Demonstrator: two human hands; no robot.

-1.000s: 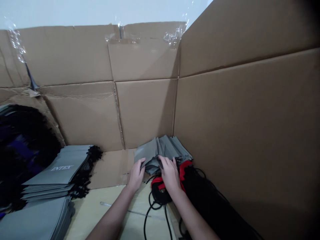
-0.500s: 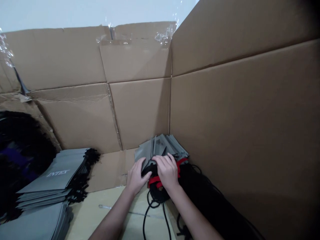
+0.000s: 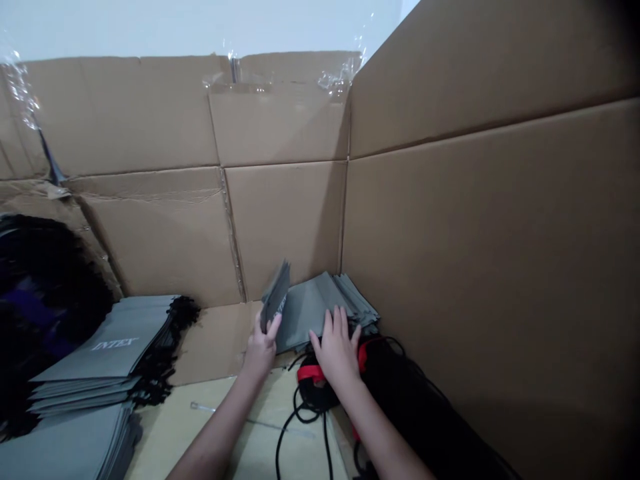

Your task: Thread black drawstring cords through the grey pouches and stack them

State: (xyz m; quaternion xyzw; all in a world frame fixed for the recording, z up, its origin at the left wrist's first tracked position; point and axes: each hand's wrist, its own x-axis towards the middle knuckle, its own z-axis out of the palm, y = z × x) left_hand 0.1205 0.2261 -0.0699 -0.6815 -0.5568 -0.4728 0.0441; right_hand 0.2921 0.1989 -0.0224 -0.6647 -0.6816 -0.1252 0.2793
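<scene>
At far left sits a stepped stack of flat grey pouches with white lettering and black cord ends [image 3: 117,341]. My left hand [image 3: 261,348] pinches a thin upright sheaf of grey pouches [image 3: 276,297] by its lower end; a firm thumb should stop it splaying. Beside it, in the cardboard corner, lies the fanned grey pile [image 3: 307,307]. My right hand [image 3: 339,357], fingers spread, rests at its near edge; light, flat pressure should stop slipping, clear of the red-banded black cord bundle [image 3: 415,393].
</scene>
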